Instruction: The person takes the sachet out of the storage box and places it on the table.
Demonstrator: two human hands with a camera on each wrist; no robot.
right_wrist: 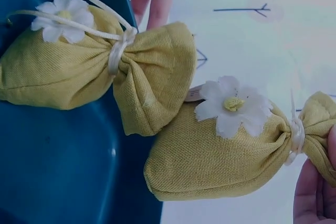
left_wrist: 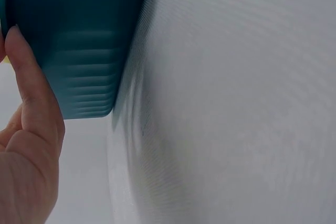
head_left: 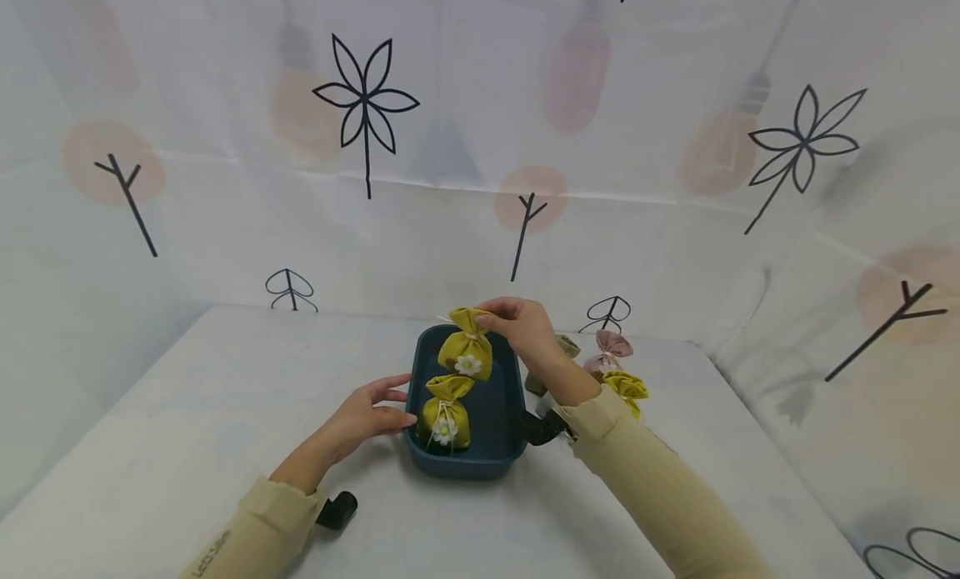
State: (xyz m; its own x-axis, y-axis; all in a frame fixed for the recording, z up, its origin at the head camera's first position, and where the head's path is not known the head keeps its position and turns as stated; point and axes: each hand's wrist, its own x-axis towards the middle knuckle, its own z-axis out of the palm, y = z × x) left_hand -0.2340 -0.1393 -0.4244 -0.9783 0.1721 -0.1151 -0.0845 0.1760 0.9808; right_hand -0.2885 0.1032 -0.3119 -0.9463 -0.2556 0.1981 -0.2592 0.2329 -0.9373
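A dark teal tray [head_left: 498,396] sits on the white table. One yellow-green sachet [head_left: 446,412] with a white flower stands at the tray's near end. My right hand [head_left: 517,321] pinches the gathered top of a second yellow-green sachet [head_left: 467,354] and holds it over the tray's far end. Up close, the held sachet [right_wrist: 220,156] hangs next to the standing one [right_wrist: 79,61] above the tray's inside [right_wrist: 58,171]. My left hand [head_left: 371,412] rests with straight fingers against the tray's left wall, and its fingers [left_wrist: 29,77] lie on the tray's outer side [left_wrist: 79,40].
Right of the tray stand more sachets: a beige one [head_left: 566,347], a pink one [head_left: 609,350] and a yellow-green one [head_left: 626,389]. A white cloth printed with trees and flowers covers the table [head_left: 187,412] and hangs as a backdrop on the three far sides.
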